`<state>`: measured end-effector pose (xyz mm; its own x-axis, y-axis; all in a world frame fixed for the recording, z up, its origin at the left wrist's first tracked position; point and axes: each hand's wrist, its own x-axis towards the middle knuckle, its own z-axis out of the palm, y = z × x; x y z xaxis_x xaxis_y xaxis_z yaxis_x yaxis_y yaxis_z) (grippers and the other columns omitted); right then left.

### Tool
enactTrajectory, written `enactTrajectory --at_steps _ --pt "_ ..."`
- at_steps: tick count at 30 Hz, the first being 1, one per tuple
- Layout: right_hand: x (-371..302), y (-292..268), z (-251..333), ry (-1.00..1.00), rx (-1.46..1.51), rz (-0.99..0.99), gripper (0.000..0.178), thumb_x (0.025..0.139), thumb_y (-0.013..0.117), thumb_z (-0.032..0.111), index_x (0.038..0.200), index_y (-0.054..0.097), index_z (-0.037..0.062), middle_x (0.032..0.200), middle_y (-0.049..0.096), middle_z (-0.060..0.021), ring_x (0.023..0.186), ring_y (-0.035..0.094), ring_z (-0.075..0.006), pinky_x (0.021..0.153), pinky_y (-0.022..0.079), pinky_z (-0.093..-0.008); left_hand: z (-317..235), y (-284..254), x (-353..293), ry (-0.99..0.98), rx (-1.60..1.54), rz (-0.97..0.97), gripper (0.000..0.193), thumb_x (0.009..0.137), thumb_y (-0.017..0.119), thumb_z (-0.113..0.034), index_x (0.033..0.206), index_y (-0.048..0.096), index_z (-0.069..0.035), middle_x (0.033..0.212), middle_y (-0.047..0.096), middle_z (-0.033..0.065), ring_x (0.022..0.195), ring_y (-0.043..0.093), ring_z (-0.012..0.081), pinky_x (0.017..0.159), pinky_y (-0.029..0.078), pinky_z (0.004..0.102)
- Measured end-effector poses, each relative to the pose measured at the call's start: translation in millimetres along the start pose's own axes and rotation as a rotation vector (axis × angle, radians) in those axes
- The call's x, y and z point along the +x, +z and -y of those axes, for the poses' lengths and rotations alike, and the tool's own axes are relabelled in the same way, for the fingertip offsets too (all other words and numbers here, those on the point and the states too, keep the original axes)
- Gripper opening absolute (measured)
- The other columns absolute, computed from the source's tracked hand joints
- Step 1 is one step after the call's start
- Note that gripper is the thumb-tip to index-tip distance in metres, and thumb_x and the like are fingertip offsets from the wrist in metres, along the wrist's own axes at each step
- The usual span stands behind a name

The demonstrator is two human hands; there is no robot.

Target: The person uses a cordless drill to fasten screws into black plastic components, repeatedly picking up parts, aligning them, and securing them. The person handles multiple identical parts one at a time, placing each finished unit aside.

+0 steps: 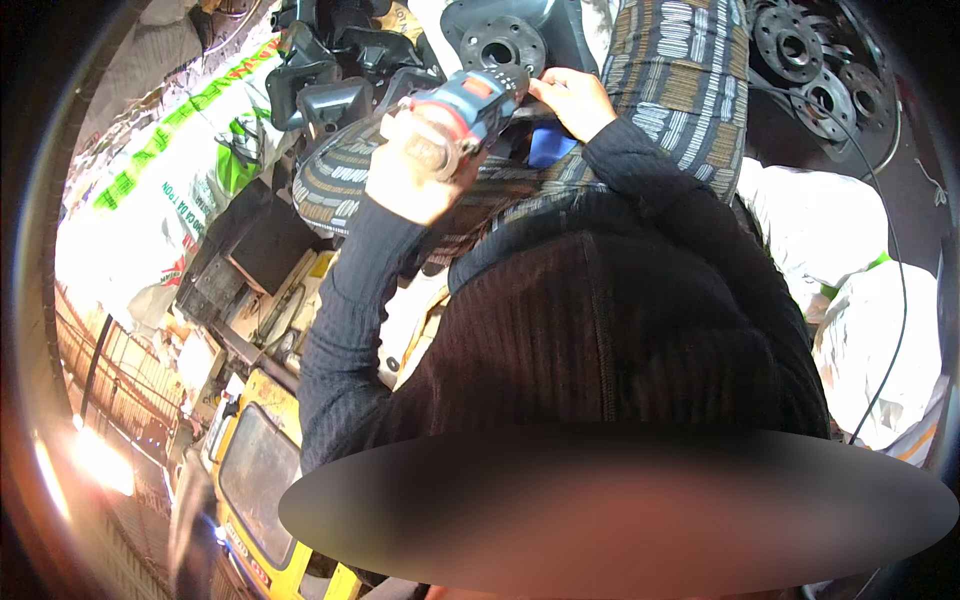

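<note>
My left hand (412,182) is wrapped around the handle of a blue, grey and red cordless drill (466,108), whose chuck points to the far right. Just beyond the chuck is my right hand (580,102), thumb and fingertips pinched together; whatever they hold is too small to make out. Close behind the drill lies a round metal flange (500,44) with a centre hole and smaller holes around it, set on a dark grey moulded part (562,40). A patch of blue (550,146) shows below my right hand, between my patterned trouser legs (676,90).
Several black moulded parts (335,103) are heaped at the far left, beside a white and green printed sack (150,200). More metal flanges (790,45) sit at the far right. White bags (815,225) and a black cable (905,290) lie at right; a yellow-framed object (262,470) stands lower left.
</note>
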<state>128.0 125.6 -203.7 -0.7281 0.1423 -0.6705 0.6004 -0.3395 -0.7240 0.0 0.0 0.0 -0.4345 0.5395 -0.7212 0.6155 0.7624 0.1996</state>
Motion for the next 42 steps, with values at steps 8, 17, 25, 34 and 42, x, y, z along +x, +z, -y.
enactTrajectory --at_steps 8,17,25,34,42 --pt "-53.5 -23.0 10.1 0.065 1.172 0.298 0.026 0.092 0.049 0.01 0.115 0.054 -0.0022 0.105 0.059 -0.0123 0.101 0.057 -0.0237 0.085 0.05 -0.033 1.2 14.4 -62.5 0.6 0.159 -0.435 0.038 0.076 0.071 -0.018 0.11 0.06 -0.007 0.102 0.063 0.0094 0.095 0.061 0.0277 0.081 0.048 0.0397" --pt "-52.8 -13.9 16.0 0.02 1.389 0.31 0.022 0.09 0.051 0.002 0.112 0.05 0.0022 0.127 0.052 -0.0176 0.122 0.048 -0.0281 0.097 0.044 -0.038 26.5 53.7 -77.7 0.519 0.124 -0.426 0.035 0.076 0.07 -0.019 0.109 0.061 -0.011 0.101 0.064 0.0089 0.093 0.061 0.0286 0.081 0.048 0.0402" --pt "-52.9 -3.6 24.7 0.034 1.48 0.363 0.019 0.09 0.051 0.0 0.109 0.052 0.0034 0.12 0.057 -0.0174 0.115 0.055 -0.0269 0.093 0.049 -0.0338 31.7 56.5 -76.8 0.513 0.094 -0.42 0.033 0.076 0.069 -0.019 0.108 0.062 -0.01 0.1 0.065 0.0084 0.092 0.063 0.0267 0.081 0.05 0.0391" --pt "-54.8 2.7 31.1 0.139 1.526 0.284 0.019 0.09 0.054 0.002 0.108 0.055 0.0058 0.114 0.061 -0.017 0.102 0.062 -0.0281 0.084 0.054 -0.0299 17.5 44.9 -74.5 0.413 -0.147 -0.396 0.033 0.076 0.068 -0.018 0.107 0.062 -0.008 0.1 0.065 0.0097 0.091 0.063 0.0272 0.082 0.049 0.0392" --pt "-38.6 -1.6 19.2 0.006 1.751 0.956 0.026 0.093 0.043 0.003 0.118 0.051 0.0043 0.127 0.054 -0.009 0.117 0.05 -0.0204 0.099 0.039 -0.0291 4.2 28.4 -63.7 0.389 -0.031 -0.171 0.062 0.082 0.06 -0.023 0.134 0.032 -0.006 0.128 0.048 0.012 0.116 0.05 0.0224 0.101 0.038 0.0339"
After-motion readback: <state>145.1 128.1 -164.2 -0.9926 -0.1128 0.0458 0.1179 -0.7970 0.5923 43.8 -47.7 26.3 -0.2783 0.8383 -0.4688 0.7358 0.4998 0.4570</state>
